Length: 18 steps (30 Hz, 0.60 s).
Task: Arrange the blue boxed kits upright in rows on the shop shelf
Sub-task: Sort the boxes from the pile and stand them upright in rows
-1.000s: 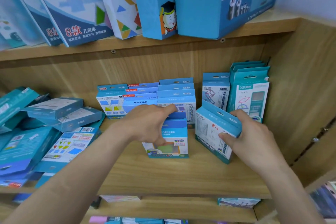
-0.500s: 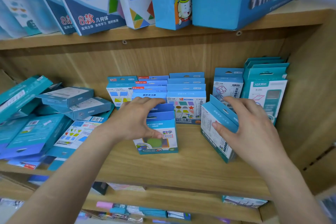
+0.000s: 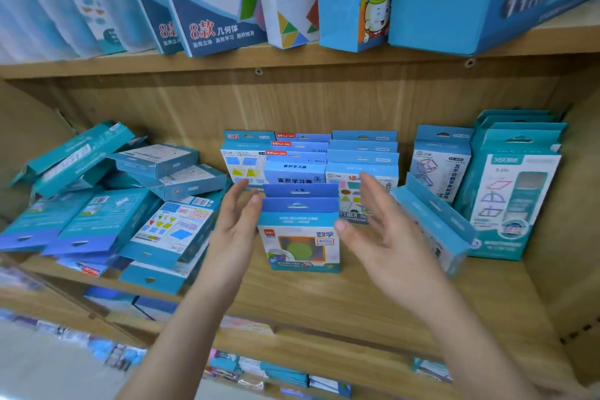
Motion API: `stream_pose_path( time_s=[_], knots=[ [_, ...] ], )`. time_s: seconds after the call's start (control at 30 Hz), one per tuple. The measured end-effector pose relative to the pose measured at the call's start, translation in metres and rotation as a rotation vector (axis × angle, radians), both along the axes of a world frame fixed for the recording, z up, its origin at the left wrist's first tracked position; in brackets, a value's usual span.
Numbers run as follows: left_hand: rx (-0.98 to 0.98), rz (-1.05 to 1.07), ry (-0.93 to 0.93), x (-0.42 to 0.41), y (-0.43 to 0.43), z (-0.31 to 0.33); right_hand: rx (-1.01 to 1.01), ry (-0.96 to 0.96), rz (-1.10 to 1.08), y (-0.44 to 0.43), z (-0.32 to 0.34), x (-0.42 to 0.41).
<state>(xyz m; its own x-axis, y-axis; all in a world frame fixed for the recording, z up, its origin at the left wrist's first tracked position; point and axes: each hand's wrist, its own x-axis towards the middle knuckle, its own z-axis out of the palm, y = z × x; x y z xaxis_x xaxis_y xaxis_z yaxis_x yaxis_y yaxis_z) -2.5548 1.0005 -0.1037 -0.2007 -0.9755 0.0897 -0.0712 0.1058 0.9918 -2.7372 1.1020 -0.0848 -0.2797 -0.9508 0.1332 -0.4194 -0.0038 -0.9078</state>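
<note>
Several blue boxed kits stand upright in rows on the wooden shelf. The front kit, with a green circle on its face, stands in the middle. My left hand is at its left side, fingers straight, thumb touching its upper left corner. My right hand hovers open just right of it, fingers spread, holding nothing. A tilted kit leans behind my right hand. Taller kits stand at the far right.
A loose pile of flat blue kits lies on the shelf's left part. Large boxes lean on the shelf above. The wooden side wall closes the right. A lower shelf holds more small packs.
My right hand has let go of the tilted kit and moved left toward the front kit. My left hand has opened and slid from the kit's top to its left side.
</note>
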Motion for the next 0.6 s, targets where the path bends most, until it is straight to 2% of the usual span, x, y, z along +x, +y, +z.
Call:
stream_pose_path(
  time_s=[0.17, 0.6],
  knots=[
    [0.113, -0.044, 0.001, -0.003, 0.018, -0.013, 0.081, -0.245, 0.140, -0.025, -0.017, 0.018],
    [0.136, -0.094, -0.123, 0.014, 0.011, 0.003, 0.109, -0.104, 0.019, -0.034, -0.021, 0.047]
  ],
)
